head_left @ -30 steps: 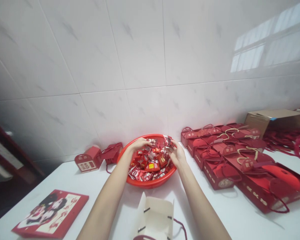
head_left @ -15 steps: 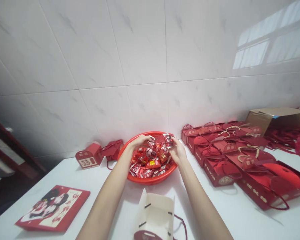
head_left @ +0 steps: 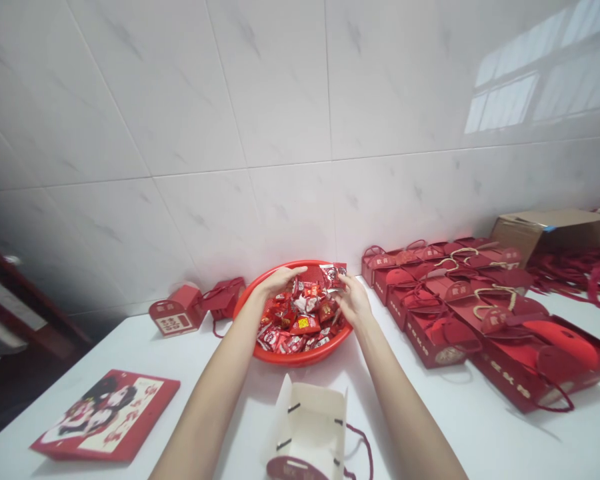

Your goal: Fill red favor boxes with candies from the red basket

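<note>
Head view shows me a round red plastic basket [head_left: 295,359] heaped with shiny wrapped sweets [head_left: 303,325]. My right hand [head_left: 354,300] pinches a red-and-white foil packet [head_left: 333,275] near the far right rim, seemingly by its edge, leaving the print uncovered. My left hand [head_left: 283,281] curves over the basket; whether it grips anything, I cannot tell. An open cream-lined card box [head_left: 314,420] lies nearer me, probably for short reach. White wall tiles [head_left: 290,207] limit the far side; bare white tabletop [head_left: 245,427] flanks the box, red card gift boxes [head_left: 440,337] crowding the right.

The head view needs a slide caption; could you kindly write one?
Left hand over a red basket of wrapped sweets, right hand holding a packet, open box nearer the camera.
</note>
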Available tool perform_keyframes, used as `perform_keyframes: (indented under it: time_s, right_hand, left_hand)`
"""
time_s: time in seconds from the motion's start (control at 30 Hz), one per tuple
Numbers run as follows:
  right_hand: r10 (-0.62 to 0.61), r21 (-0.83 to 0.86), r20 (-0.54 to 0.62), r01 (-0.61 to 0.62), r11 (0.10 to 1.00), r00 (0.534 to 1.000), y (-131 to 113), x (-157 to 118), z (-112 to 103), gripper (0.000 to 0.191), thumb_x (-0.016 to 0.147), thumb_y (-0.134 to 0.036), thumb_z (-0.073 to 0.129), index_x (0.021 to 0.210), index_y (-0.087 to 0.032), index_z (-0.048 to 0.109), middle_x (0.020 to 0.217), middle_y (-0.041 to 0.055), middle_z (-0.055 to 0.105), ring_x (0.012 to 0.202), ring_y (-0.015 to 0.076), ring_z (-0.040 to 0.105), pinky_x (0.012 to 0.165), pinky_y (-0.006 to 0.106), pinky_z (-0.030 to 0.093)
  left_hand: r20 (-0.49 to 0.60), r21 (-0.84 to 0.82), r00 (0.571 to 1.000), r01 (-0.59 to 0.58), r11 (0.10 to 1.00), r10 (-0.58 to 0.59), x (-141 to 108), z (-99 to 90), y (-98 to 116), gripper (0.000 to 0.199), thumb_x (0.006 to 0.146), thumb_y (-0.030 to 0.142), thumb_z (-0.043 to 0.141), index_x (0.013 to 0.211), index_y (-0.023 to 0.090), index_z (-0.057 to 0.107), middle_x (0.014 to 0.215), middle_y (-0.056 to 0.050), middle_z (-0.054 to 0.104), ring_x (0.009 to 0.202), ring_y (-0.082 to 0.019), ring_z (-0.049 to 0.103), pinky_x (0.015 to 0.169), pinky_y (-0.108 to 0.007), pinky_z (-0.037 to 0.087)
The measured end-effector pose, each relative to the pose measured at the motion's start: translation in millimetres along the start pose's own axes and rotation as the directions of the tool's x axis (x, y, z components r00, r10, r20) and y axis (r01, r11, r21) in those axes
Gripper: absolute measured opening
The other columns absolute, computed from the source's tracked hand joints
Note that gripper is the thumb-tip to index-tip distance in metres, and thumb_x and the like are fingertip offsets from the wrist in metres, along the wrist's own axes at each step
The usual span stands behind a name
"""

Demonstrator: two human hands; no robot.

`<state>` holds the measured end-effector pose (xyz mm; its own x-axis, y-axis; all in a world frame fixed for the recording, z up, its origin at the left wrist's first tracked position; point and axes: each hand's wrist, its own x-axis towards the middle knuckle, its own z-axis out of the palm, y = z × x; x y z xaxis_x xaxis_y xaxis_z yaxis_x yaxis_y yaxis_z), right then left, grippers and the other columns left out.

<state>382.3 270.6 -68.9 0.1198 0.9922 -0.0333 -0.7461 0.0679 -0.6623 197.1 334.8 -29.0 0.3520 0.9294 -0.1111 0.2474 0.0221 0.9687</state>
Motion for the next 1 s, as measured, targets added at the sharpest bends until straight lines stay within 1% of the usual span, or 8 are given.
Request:
perform_keyframes:
  time_s: [0.07, 0.17, 0.27, 0.33, 0.43, 0.67, 0.8, 1.0]
  right_hand:
    - [0.001, -0.009, -0.003, -0.001, 1.0, 1.0, -0.3, -0.6, 0.5, 0.013, 0.063, -0.016, 0.074, 0.068, -0.021, 0.063, 0.065, -0.0035, 0.068, 0.059, 0.0128, 0.061, 0.054, 0.024, 0.049]
    - [-0.006, -0.033, -0.01, 0.005, 0.999, 1.0, 1.5, -0.7, 0.6, 0.013, 0.061, -0.015, 0.074, 0.068, -0.02, 0.064, 0.066, -0.0032, 0.068, 0.06, 0.0132, 0.061, 0.054, 0.024, 0.049]
    - [-0.028, -0.067, -0.021, 0.027, 0.997, 0.999, 5.7, 0.0, 0.7, 0.016, 0.058, -0.015, 0.075, 0.07, -0.02, 0.065, 0.066, -0.0037, 0.068, 0.059, 0.0129, 0.061, 0.052, 0.023, 0.047]
    - [-0.044, -0.091, -0.028, 0.042, 0.995, 0.999, 8.4, 0.3, 1.1, 0.02, 0.056, -0.015, 0.076, 0.071, -0.02, 0.066, 0.066, -0.0042, 0.068, 0.058, 0.0124, 0.06, 0.05, 0.022, 0.045]
    - [-0.054, -0.12, -0.034, 0.049, 0.992, 0.998, 10.2, -0.4, 2.2, 0.021, 0.054, -0.015, 0.077, 0.071, -0.021, 0.065, 0.067, -0.0043, 0.069, 0.059, 0.0123, 0.06, 0.049, 0.021, 0.044]
    - [-0.041, -0.153, -0.013, 0.039, 0.987, 0.999, 7.2, -4.8, 5.0, 0.02, 0.056, -0.018, 0.078, 0.069, -0.02, 0.063, 0.069, -0.0038, 0.068, 0.064, 0.0132, 0.063, 0.055, 0.023, 0.049]
    - [-0.034, -0.171, 0.019, 0.037, 0.985, 0.999, 6.0, -6.7, 5.5, 0.022, 0.053, -0.02, 0.08, 0.069, -0.02, 0.064, 0.069, -0.003, 0.068, 0.062, 0.0132, 0.062, 0.051, 0.022, 0.047]
    - [-0.032, -0.183, 0.021, 0.035, 0.982, 0.999, 5.5, -6.9, 5.2, 0.024, 0.052, -0.023, 0.082, 0.067, -0.02, 0.064, 0.068, -0.0036, 0.067, 0.06, 0.0129, 0.061, 0.05, 0.022, 0.047]
  left_hand:
    - [0.003, -0.018, 1.0, -0.001, 1.0, 0.001, 1.5, -0.3, -0.3, 0.052, 0.06, 0.055, 0.078, 0.054, 0.022, 0.038, 0.046, 0.01, 0.029, 0.042, -0.006, 0.026, 0.047, -0.025, 0.025]
    - [0.054, -0.031, 0.998, 0.013, 0.999, -0.011, -0.1, -1.3, 1.9, 0.052, 0.056, 0.055, 0.079, 0.055, 0.021, 0.041, 0.048, 0.008, 0.038, 0.044, -0.007, 0.033, 0.049, -0.025, 0.031]
    - [0.111, -0.031, 0.994, 0.0, 1.0, 0.003, -5.0, -0.5, 5.4, 0.044, 0.048, 0.042, 0.086, 0.06, 0.018, 0.051, 0.057, 0.003, 0.053, 0.055, -0.011, 0.049, 0.058, -0.027, 0.041]
    - [0.129, -0.027, 0.991, -0.03, 0.999, 0.033, -7.7, 1.4, 6.8, 0.041, 0.045, 0.032, 0.087, 0.067, 0.017, 0.056, 0.065, 0.002, 0.058, 0.062, -0.012, 0.055, 0.064, -0.028, 0.044]
    - [0.131, -0.014, 0.988, -0.087, 0.996, 0.088, -8.5, 5.5, 7.2, 0.042, 0.045, 0.026, 0.088, 0.072, 0.017, 0.057, 0.067, 0.005, 0.056, 0.059, -0.009, 0.052, 0.06, -0.025, 0.042]
    - [0.121, 0.01, 0.975, -0.189, 0.982, 0.187, -7.7, 12.6, 7.8, 0.052, 0.047, 0.03, 0.089, 0.065, 0.02, 0.041, 0.061, 0.009, 0.048, 0.059, -0.01, 0.053, 0.061, -0.025, 0.044]
    - [0.14, 0.034, 0.968, -0.214, 0.976, 0.208, -7.8, 13.4, 7.5, 0.042, 0.052, 0.03, 0.087, 0.067, 0.018, 0.05, 0.065, 0.006, 0.053, 0.059, -0.01, 0.053, 0.06, -0.025, 0.044]
    - [0.134, 0.004, 0.959, -0.253, 0.968, 0.25, -0.3, 11.4, 0.0, 0.033, 0.059, 0.028, 0.084, 0.074, 0.017, 0.056, 0.073, 0.003, 0.062, 0.069, -0.012, 0.06, 0.072, -0.028, 0.048]
